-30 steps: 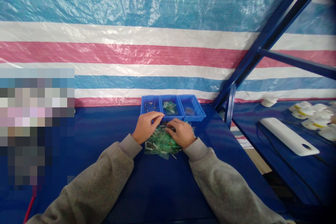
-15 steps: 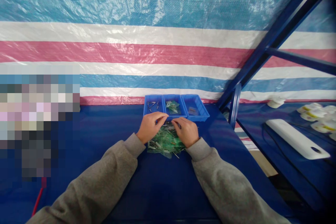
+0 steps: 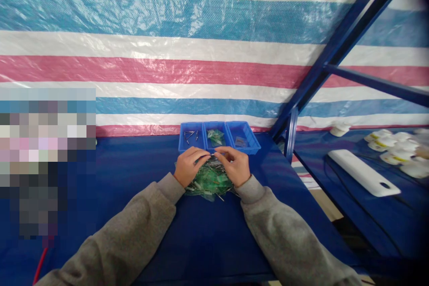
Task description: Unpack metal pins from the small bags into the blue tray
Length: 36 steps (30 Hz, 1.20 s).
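My left hand [image 3: 191,166] and my right hand [image 3: 234,165] meet fingertip to fingertip over the near side of the blue bins. Both are pinched closed on a small, thin, silvery piece [image 3: 212,155], too small to identify. Below them lies a heap of clear green plastic bags [image 3: 211,183] mixed with thin metal pins. Just beyond my fingers stand three joined blue bins: the left bin [image 3: 182,142] holds a few metal pins [image 3: 190,136], the middle one a green bag [image 3: 215,136], the right one [image 3: 251,140] a small clear packet [image 3: 240,142].
A striped plastic sheet [image 3: 167,71] hangs behind the blue table [image 3: 134,165]. Blue frame bars [image 3: 308,80] rise on the right. Past them, another table carries a long white device [image 3: 363,172], a black cable and several white round objects [image 3: 395,152]. The far left is blurred out.
My hands have drawn closer together, and their fingertips now meet at a small silvery piece. The whole view has shifted slightly.
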Each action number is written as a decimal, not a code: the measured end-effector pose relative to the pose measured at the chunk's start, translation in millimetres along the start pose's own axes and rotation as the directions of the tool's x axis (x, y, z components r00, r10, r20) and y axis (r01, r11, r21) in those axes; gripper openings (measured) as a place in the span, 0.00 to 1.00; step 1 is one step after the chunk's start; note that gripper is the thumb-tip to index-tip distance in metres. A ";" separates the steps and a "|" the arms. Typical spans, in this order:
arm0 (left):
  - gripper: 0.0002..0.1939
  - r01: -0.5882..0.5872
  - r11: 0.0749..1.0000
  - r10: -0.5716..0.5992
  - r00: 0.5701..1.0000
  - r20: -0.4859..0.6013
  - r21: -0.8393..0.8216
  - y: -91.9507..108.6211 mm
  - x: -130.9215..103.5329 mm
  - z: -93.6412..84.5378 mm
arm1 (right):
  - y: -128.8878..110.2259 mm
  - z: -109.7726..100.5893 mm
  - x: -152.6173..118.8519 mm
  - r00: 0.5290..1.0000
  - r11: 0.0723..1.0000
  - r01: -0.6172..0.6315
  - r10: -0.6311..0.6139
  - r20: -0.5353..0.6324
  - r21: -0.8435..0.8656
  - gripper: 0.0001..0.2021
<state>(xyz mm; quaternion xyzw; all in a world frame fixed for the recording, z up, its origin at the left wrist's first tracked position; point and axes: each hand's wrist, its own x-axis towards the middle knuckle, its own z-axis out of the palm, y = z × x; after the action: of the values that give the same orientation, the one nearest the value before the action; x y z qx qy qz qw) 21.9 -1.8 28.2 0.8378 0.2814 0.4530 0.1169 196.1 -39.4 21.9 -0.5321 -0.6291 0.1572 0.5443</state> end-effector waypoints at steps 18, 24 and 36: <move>0.09 0.166 0.978 -0.183 0.973 -0.140 -0.126 13.4 -4.1 3.5 | -8.9 1.5 -2.2 0.983 0.986 0.161 -0.157 0.096 -0.042 0.09; 0.09 0.172 0.966 -0.201 0.970 -0.139 -0.193 13.2 0.6 1.9 | -4.4 0.1 -3.2 0.993 0.985 0.122 -0.120 0.021 -0.122 0.11; 0.09 -0.049 0.995 0.057 0.993 -0.103 0.082 8.5 -5.1 -1.2 | -11.9 -6.0 -0.6 0.991 0.982 0.127 -0.132 -0.031 -0.137 0.13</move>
<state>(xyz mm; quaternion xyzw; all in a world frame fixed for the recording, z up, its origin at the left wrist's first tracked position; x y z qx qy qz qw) 21.8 -11.8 29.1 0.8240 0.2826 0.4878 0.0567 195.1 -46.8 33.1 -0.5286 -0.6607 0.0679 0.5286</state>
